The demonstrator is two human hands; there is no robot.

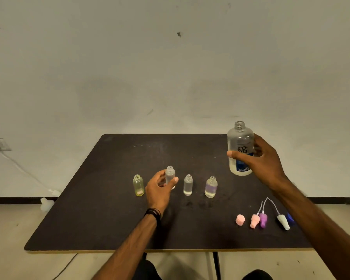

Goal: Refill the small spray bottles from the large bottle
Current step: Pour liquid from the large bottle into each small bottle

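L hand point(160, 188) gripping small clear bottle point(170, 175), R hand point(261, 158) holding lg bottle point(239, 146) upright

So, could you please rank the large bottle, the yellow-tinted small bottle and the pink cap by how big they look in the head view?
1. Large bottle, held by the right hand
2. Yellow-tinted small bottle
3. Pink cap, smallest although nearest the camera
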